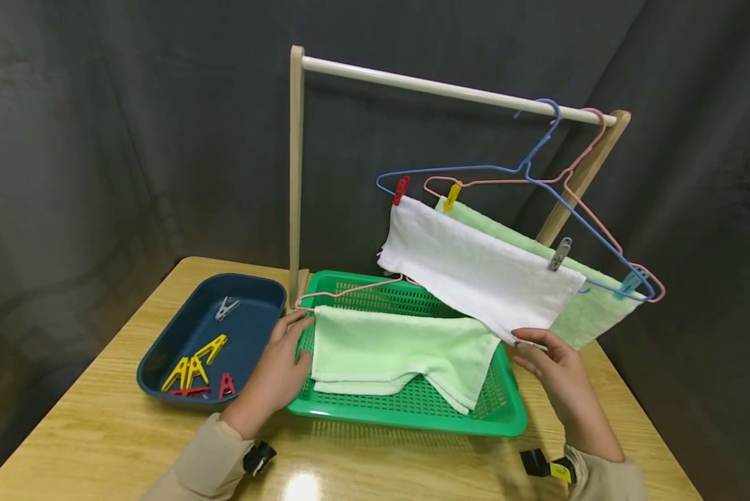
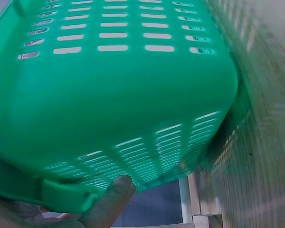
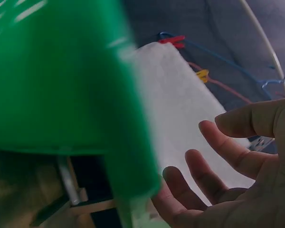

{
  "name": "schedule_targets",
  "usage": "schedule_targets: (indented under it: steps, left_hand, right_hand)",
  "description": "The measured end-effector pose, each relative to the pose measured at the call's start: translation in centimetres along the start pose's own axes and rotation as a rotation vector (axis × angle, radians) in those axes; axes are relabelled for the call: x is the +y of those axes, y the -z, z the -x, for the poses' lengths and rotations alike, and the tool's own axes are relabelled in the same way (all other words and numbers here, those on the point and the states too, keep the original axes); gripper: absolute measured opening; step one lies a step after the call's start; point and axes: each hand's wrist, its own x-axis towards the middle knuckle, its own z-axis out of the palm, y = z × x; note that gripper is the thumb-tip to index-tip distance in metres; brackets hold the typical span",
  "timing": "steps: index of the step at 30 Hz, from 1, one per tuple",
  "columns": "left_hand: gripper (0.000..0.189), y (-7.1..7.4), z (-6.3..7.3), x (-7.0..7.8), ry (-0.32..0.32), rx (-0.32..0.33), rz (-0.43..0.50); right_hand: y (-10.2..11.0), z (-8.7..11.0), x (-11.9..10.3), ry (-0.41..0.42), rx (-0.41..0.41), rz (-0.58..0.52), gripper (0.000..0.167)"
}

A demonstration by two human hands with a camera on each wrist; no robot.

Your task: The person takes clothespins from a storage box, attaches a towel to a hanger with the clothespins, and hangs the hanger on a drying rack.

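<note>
My left hand (image 1: 280,369) is at the left rim of the green basket (image 1: 406,419), thumb apart from the fingers, fingertips by the end of a pink hanger (image 1: 353,288). In the left wrist view one finger (image 2: 111,202) stretches along the basket's outside. A folded light green towel (image 1: 375,344) lies in the basket, its top edge along the hanger. My right hand (image 1: 556,372) is at the basket's right side, by the lower corner of a white towel (image 1: 469,257). Its fingers are loosely bent and spread in the right wrist view, with nothing between them.
A rack's white rail (image 1: 412,82) carries a blue hanger (image 1: 456,168) and another pink hanger (image 1: 584,149). Red (image 1: 401,190) and grey (image 1: 559,254) clothespins clip the white towel; another green towel (image 1: 600,316) hangs behind. At left, a dark blue tub (image 1: 162,341) contains several clothespins.
</note>
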Motion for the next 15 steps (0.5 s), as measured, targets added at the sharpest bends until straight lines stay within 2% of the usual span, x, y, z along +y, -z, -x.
schedule_targets:
  steps: [9, 15]
  left_hand:
    - [0.053, 0.0, 0.0, 0.2, 0.004, 0.0, 0.01]
    - [0.052, 0.0, -0.1, 0.1, 0.0, 0.001, 0.004]
  right_hand:
    - [-0.2, 0.6, 1.8, -0.137, -0.031, 0.125, 0.037]
    - [-1.3, 0.7, 2.6, -0.104, 0.004, 0.174, 0.039]
